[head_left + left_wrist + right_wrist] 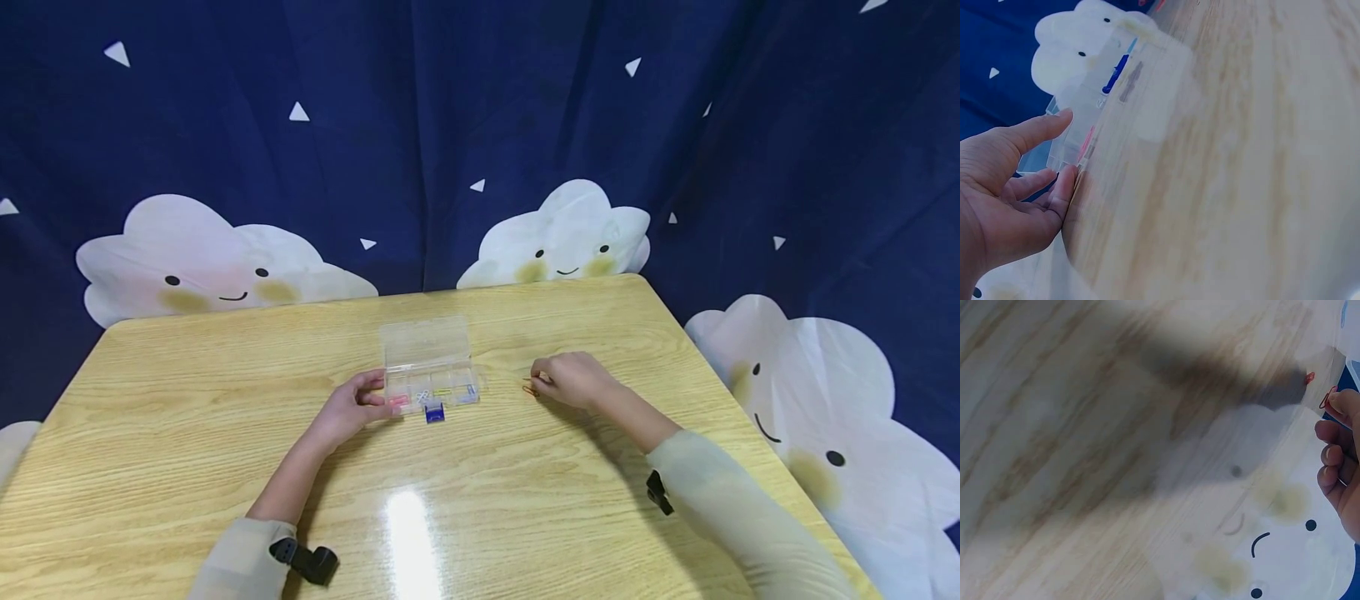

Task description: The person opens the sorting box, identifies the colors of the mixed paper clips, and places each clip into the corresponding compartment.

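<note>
A clear plastic compartment box (424, 367) stands on the table with its lid raised. Pink paper clips (398, 401), white clips (423, 396), yellow clips (442, 392) and blue clips (470, 392) lie in separate front compartments. My left hand (358, 406) rests at the box's left end, fingers along the side, thumb extended by the front corner. To the right of the box, my right hand (573, 379) pinches an orange-red paper clip (1326, 400) between thumb and forefinger. Another orange-red clip (530, 390) lies on the table just beneath those fingertips.
A dark blue latch (434, 412) sticks out from the box's front. The wood-grain table (487, 500) ends at the back against a navy curtain (420, 167) printed with clouds. Dark wrist cameras (307, 561) sit on both sleeves.
</note>
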The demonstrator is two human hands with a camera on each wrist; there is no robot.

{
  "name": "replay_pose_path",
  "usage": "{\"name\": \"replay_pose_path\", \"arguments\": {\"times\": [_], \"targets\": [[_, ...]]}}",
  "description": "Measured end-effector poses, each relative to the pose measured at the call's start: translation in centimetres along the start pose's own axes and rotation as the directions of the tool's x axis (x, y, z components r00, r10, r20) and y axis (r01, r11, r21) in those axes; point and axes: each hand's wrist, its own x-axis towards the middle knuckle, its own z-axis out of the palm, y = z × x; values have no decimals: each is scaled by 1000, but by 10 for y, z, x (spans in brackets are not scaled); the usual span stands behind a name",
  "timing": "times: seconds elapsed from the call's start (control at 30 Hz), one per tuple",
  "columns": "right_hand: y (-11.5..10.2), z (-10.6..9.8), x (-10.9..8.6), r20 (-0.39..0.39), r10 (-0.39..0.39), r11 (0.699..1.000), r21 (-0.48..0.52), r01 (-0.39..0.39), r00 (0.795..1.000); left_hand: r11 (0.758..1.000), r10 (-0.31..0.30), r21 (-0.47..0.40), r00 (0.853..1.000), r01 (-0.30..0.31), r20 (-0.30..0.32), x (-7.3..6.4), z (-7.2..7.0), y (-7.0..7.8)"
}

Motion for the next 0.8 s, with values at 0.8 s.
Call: {"name": "replay_pose_path", "arguments": {"times": [0.8], "targets": [[-28, -7, 35, -23, -113, 993, -34, 112, 993, 1000, 3, 13, 1000, -3, 0, -2, 0, 3]]}}
